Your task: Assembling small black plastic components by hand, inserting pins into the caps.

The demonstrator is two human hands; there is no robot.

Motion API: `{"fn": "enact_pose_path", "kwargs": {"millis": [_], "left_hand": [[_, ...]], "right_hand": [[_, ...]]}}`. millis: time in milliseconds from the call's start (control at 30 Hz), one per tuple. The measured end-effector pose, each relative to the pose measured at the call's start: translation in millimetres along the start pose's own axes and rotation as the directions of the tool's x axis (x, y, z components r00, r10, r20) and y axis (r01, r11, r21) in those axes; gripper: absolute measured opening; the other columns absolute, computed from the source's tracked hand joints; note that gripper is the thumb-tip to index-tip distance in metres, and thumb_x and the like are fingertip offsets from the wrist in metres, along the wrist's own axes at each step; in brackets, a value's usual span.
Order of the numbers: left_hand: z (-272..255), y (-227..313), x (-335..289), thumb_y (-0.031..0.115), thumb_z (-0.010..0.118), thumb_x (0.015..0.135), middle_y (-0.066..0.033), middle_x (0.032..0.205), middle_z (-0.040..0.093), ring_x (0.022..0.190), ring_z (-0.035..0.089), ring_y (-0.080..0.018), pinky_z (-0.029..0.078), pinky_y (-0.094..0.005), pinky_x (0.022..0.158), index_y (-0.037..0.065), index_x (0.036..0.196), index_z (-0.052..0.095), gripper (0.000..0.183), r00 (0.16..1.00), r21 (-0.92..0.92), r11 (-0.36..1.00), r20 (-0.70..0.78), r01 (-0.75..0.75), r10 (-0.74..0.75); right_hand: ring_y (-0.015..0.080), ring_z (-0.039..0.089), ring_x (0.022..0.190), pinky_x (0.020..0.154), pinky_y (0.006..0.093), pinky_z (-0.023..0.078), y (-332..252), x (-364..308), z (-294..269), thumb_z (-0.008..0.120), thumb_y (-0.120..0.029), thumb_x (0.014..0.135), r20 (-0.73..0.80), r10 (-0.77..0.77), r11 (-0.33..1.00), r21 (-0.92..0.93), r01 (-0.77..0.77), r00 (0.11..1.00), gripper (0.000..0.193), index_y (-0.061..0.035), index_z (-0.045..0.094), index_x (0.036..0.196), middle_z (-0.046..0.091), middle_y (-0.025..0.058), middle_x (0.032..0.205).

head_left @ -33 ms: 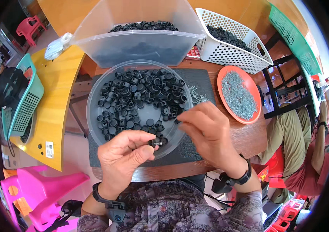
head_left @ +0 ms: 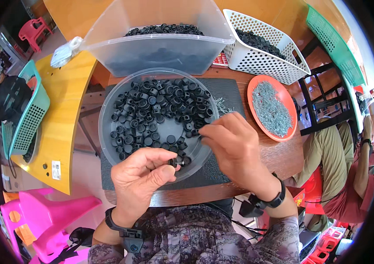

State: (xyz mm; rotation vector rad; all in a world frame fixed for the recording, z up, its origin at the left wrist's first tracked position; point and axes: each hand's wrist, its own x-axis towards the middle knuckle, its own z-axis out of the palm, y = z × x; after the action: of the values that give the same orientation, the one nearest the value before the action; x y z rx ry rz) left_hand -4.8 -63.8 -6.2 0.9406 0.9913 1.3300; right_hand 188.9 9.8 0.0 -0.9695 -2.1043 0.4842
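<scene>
My left hand [head_left: 141,178] is closed over the near rim of a round clear tub [head_left: 106,152]. Between its thumb and forefinger sits a small black plastic piece with a metal spring [head_left: 177,162] sticking out to the right. My right hand [head_left: 233,147] hovers at the tub's right rim, fingers pinched together. A dark bit shows at its fingertips, too small to name. Inside the tub lie many black plastic caps [head_left: 152,100], ring-shaped and hollow, with a bare patch of the bottom showing. Right of the tub, loose screws [head_left: 223,108] lie on a dark mat [head_left: 233,90].
A red-orange plate [head_left: 251,108] of silvery screws stands right. Behind are a large clear bin [head_left: 158,55] and a white perforated basket [head_left: 264,68], both holding black parts. At left, a yellow table [head_left: 66,101] carries a green basket [head_left: 33,108]. A person [head_left: 354,176] sits at right.
My right hand has shifted slightly and turned at the wrist, its fingertips still pinched near the tub's rim. My left hand and the spring piece stay where they were.
</scene>
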Motion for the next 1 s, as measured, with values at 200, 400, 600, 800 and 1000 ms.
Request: {"fn": "enact_pose_path", "kwargs": {"millis": [200, 400, 600, 800, 1000], "left_hand": [[-3, 0, 2, 0.000, 0.066, 0.082, -0.0103, 0.088, 0.064, 0.079, 0.062, -0.0129, 0.053, -0.0231, 0.069, -0.007, 0.102, 0.060, 0.021, 0.999, -0.016, 0.999, -0.032, -0.031, 0.030], [0, 0, 4, 0.006, 0.073, 0.076, -0.0112, 0.083, 0.064, 0.071, 0.065, -0.0172, 0.053, -0.0237, 0.059, -0.007, 0.096, 0.060, 0.027, 0.993, -0.042, 0.999, -0.114, -0.034, 0.029], [2, 2, 5, 0.006, 0.073, 0.076, -0.0115, 0.084, 0.064, 0.071, 0.065, -0.0177, 0.054, -0.0244, 0.059, -0.007, 0.095, 0.060, 0.026, 0.992, -0.055, 0.998, -0.123, -0.023, 0.016], [3, -1, 6, 0.002, 0.065, 0.084, -0.0108, 0.090, 0.064, 0.080, 0.062, -0.0127, 0.054, -0.0244, 0.070, -0.006, 0.103, 0.058, 0.022, 0.998, -0.057, 0.998, -0.049, -0.033, 0.030], [13, -9, 7, 0.002, 0.065, 0.084, -0.0105, 0.092, 0.063, 0.081, 0.063, -0.0142, 0.054, -0.0257, 0.072, -0.006, 0.103, 0.058, 0.022, 1.000, -0.159, 0.987, 0.004, -0.008, 0.008]], "right_hand": [[0.0258, 0.048, 0.069, 0.058, 0.0348, 0.042, 14, 14, 14, 0.059, 0.002, 0.054, 0.185, -0.177, 0.899, -0.370, 0.235, 0.967, 0.013, -0.0026, 0.056, 0.066, 0.048, 0.0102, 0.070], [0.0268, 0.049, 0.070, 0.060, 0.0354, 0.041, 10, 22, 19, 0.060, 0.000, 0.056, 0.288, -0.204, 0.864, -0.396, 0.310, 0.936, 0.011, -0.0019, 0.055, 0.066, 0.049, 0.0112, 0.072], [0.0278, 0.049, 0.071, 0.063, 0.0359, 0.042, 12, 17, 14, 0.062, -0.003, 0.057, 0.274, -0.220, 0.875, -0.368, 0.314, 0.936, 0.018, 0.0006, 0.054, 0.073, 0.049, 0.0124, 0.071], [0.0285, 0.056, 0.071, 0.061, 0.0347, 0.044, -9, 1, 4, 0.070, 0.006, 0.065, 0.070, -0.180, 0.973, -0.132, 0.188, 0.981, 0.027, 0.0008, 0.054, 0.086, 0.059, 0.0143, 0.084], [0.0270, 0.060, 0.071, 0.058, 0.0320, 0.048, -21, -19, 17, 0.071, 0.007, 0.065, -0.083, -0.011, 0.986, 0.167, 0.025, 0.996, 0.029, 0.0009, 0.055, 0.089, 0.061, 0.0145, 0.088]]}}
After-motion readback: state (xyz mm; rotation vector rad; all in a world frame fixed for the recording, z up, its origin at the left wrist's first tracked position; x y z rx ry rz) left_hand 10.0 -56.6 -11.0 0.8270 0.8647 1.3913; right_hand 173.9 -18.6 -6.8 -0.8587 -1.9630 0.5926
